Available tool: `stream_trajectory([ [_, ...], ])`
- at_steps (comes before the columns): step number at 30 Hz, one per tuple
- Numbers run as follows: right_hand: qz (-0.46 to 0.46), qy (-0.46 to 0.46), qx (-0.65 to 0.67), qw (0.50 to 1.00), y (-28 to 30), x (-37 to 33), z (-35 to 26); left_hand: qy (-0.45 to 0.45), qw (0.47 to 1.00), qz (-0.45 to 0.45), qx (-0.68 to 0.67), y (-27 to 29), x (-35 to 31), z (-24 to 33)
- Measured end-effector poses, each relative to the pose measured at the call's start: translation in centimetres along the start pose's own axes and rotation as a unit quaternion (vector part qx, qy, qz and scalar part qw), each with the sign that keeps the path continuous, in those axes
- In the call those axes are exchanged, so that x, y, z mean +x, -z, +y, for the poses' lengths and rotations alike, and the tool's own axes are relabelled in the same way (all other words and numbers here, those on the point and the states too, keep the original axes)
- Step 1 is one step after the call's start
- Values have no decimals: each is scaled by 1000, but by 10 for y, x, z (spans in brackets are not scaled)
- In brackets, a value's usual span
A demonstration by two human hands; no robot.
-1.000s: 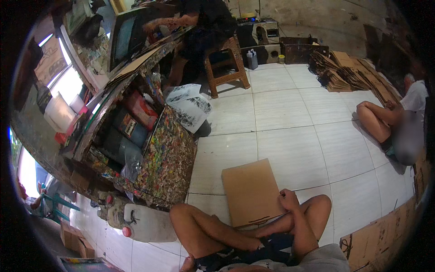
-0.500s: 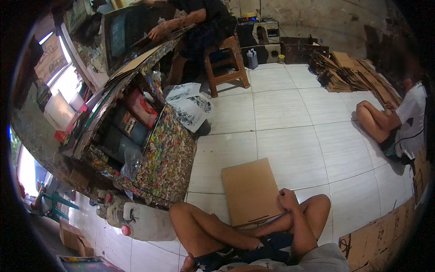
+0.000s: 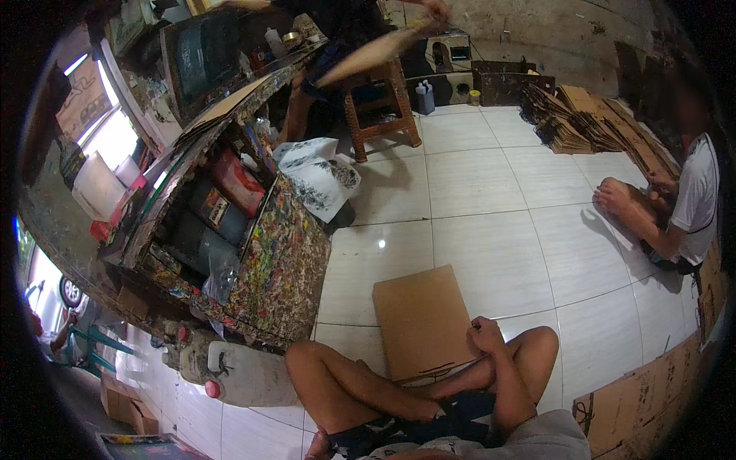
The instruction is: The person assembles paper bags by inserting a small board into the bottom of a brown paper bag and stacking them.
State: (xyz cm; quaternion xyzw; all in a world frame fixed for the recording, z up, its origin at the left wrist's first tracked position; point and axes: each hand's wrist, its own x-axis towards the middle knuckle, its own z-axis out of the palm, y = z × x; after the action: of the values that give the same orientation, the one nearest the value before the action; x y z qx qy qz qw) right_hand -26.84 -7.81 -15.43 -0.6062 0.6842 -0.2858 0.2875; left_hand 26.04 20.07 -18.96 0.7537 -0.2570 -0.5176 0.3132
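A flat brown cardboard piece (image 3: 424, 318) lies on the tiles in front of my crossed legs. Thin dark cord-like strands run along its near edge. My right hand (image 3: 486, 336) is curled closed by its right edge, over my right shin. Whatever those fingers pinch, if anything, is too small to make out. At the lower edge beside my left thigh, a bit of skin shows that may be my left hand (image 3: 319, 445). No fingers can be made out there.
A paint-crusted bench (image 3: 287, 264) stands left, with plastic jugs (image 3: 249, 373) below it. At the back are a brown stool (image 3: 381, 115) with a person and cardboard stacks (image 3: 571, 123). Another person (image 3: 694, 188) sits right. More cardboard (image 3: 644, 399) lies lower right.
The person at the stool has swung a flat brown sheet out to the right, away from the bench. The seated person at right has shifted their arms and legs. My right hand has barely moved.
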Motion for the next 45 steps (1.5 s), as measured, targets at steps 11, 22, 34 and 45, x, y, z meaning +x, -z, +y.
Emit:
stream_trajectory([
  [11, -12, -13, -4, 1000, 5, -1, -5, 1, 1000, 5, 5, 1, 0, -7],
  [22, -13, -16, -2, 1000, 7, -3, -8, -7, 1000, 9, 10, 4, 6, -6],
  [34, -28, -28, 10, 999, 16, -1, -4, -41, 999, 29, 12, -6, 17, -17],
  [45, -8, 27, 16, 999, 11, -7, -6, -115, 974, 75, 183, -9, -59, 113],
])
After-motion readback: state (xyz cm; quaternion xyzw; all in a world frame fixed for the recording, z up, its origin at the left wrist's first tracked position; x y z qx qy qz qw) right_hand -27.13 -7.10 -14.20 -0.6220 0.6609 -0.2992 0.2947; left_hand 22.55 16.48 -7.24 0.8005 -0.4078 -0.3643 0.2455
